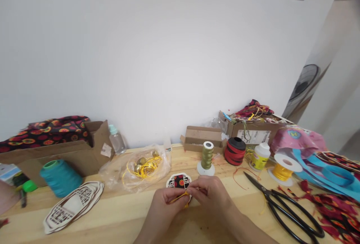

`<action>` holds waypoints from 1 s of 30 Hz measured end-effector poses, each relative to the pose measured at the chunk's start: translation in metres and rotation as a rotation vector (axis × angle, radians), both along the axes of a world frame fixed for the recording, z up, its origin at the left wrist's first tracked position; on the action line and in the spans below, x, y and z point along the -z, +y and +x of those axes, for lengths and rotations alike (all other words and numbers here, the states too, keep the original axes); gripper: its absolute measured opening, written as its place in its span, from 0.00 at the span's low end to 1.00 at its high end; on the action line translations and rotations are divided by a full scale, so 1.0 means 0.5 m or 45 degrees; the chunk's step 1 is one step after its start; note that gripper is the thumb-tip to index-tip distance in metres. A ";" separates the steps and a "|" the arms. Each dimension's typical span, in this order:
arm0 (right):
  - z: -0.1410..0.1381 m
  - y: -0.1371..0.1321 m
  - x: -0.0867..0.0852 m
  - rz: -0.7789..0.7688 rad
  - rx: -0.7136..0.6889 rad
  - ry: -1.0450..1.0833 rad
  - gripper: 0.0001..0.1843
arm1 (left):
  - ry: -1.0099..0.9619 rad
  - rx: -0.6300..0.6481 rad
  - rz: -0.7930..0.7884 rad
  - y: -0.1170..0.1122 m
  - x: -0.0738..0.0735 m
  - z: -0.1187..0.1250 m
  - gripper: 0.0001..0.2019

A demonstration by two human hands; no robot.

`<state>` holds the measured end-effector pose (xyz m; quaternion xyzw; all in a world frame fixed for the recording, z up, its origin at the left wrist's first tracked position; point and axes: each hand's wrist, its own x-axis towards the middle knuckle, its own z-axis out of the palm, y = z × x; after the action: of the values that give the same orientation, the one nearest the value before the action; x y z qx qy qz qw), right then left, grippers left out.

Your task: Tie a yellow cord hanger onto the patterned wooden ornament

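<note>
My left hand (pixel 170 203) and my right hand (pixel 208 192) meet at the front middle of the table, fingertips almost touching. Between them runs a thin yellow cord (pixel 179 197), pinched by the left thumb and finger. The right thumb and finger are closed at the same spot, on the cord as well. Just behind the fingers shows a cut-out wooden ornament (pixel 181 181) with a black, red and yellow patterned fabric centre. My hands hide its lower part, so I cannot tell whether it lies on the table or is held.
Black-handled scissors (pixel 281 206) lie at right, near a yellow cord spool (pixel 284 167), glue bottle (pixel 259 157), red-black cord spool (pixel 234 151) and green thread spool (pixel 207 156). Leftward are bells with yellow cord (pixel 147 166) in plastic, a teal thread cone (pixel 61 178) and stacked wooden cut-outs (pixel 73 204).
</note>
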<state>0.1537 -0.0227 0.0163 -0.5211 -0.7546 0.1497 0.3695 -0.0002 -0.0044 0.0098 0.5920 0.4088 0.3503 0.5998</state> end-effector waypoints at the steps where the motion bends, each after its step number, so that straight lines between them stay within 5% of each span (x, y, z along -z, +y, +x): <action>1: 0.002 0.000 -0.003 0.001 0.009 -0.004 0.08 | -0.008 -0.009 -0.024 -0.001 0.000 0.000 0.09; 15: 0.018 0.002 -0.019 0.120 0.136 -0.038 0.12 | 0.101 -0.119 -0.095 -0.004 -0.005 0.006 0.07; 24: 0.008 -0.017 -0.026 0.225 0.057 -0.038 0.13 | 0.131 -0.124 -0.084 -0.011 -0.012 0.008 0.06; 30: 0.023 0.005 -0.012 0.167 0.200 0.041 0.13 | 0.067 -0.079 -0.102 -0.007 -0.005 0.005 0.07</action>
<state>0.1653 -0.0202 0.0225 -0.5509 -0.7135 0.0789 0.4256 0.0022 -0.0081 0.0121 0.5636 0.4563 0.3363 0.6009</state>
